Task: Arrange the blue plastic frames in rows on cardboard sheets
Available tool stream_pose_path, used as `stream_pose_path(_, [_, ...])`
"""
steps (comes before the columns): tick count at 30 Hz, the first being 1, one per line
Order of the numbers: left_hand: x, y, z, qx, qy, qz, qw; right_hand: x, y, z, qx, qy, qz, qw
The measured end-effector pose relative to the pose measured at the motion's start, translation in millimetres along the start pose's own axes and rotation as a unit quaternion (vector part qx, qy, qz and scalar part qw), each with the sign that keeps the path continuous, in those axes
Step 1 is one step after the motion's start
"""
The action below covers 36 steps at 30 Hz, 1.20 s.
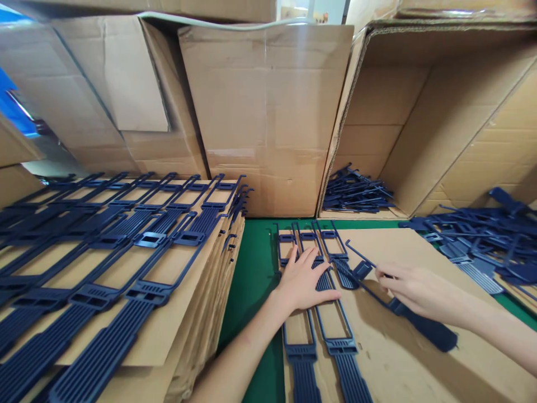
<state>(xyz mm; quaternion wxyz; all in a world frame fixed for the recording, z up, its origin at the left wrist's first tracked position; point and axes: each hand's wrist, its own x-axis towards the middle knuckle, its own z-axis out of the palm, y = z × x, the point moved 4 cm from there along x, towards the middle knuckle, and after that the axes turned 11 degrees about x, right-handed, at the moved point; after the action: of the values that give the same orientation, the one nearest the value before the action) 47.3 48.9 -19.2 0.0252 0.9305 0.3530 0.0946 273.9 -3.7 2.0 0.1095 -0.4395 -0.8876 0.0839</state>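
My left hand (302,281) lies with fingers spread over dark blue plastic frames with ribbed tongues, placed in rows on a cardboard sheet (390,369). Below the palm, two ribbed tongues (304,378) run toward me. My right hand (413,288) is closed on another dark blue plastic frame (434,331), held aslant above the sheet. Its hooked rod points up and left, and its broad flat end points down and right. Under the rod lies a short ribbed frame end (346,274), partly covered. My right fingers hide the middle of the held frame.
On the left, a tall stack of cardboard sheets (210,313) bears several rows of similar frames. Behind stand cardboard boxes (268,112); an open one (403,95) holds thin blue rods (356,190). A heap of blue parts (495,235) lies right. Green tabletop (255,268) shows between.
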Motion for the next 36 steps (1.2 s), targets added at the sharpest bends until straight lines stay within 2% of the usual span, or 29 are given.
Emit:
stream_pose_path(3, [0.6,-0.1,-0.1,-0.001,-0.007,-0.002,1.0,-7.9,0.9,8.1,0.1,-0.021,0.025,0.994])
stream_pose_path(6, [1.3,0.1,-0.8,0.004,-0.005,-0.002,1.0,-16.9,8.4,10.4,0.159,0.024,0.047,0.986])
stream_pose_path(9, [2.1,0.4,-1.7,0.008,-0.001,-0.004,1.0,-29.4,16.6,15.2,0.17,0.069,0.068,0.981])
stream_pose_path(12, [2.7,0.9,-1.8,0.009,-0.009,0.0,1.0,-43.8,17.9,22.9,0.183,0.089,0.103,0.974])
stream_pose_path(17, [3.5,0.7,-1.5,0.016,-0.007,0.005,1.0,-60.1,-2.4,37.8,0.14,0.128,0.18,0.965])
stream_pose_path(22, [4.9,0.5,-1.1,0.022,-0.01,0.007,1.0,-57.7,-29.7,42.4,0.15,0.235,0.204,0.938])
stream_pose_path(24, [5.5,0.6,-1.3,0.023,-0.011,0.009,1.0,-59.3,-39.5,42.0,0.183,0.292,0.216,0.914])
stream_pose_path(25, [5.8,0.7,-1.5,0.024,-0.01,0.01,1.0,-62.7,-43.1,42.1,0.206,0.323,0.238,0.893])
stream_pose_path(26, [6.0,0.8,-1.7,0.025,-0.01,0.01,1.0,-68.0,-45.5,42.9,0.238,0.354,0.27,0.863])
stream_pose_path(29, [6.3,1.2,-2.7,0.032,-0.009,0.01,0.999,-88.7,-48.8,49.3,0.354,0.425,0.375,0.744])
stream_pose_path(30, [6.4,1.4,-3.2,0.034,-0.009,0.01,0.999,-93.3,-49.4,51.9,0.386,0.428,0.395,0.715])
stream_pose_path(31, [6.4,1.7,-3.5,0.034,-0.01,0.01,0.999,-95.9,-49.8,53.9,0.409,0.424,0.407,0.698])
stream_pose_path(33, [6.6,1.8,-3.8,0.035,-0.015,0.009,0.999,-95.0,-50.6,56.1,0.43,0.409,0.412,0.692])
stream_pose_path(36, [7.0,1.5,-3.6,0.038,-0.02,0.007,0.999,-84.3,-54.2,57.9,0.433,0.402,0.394,0.704])
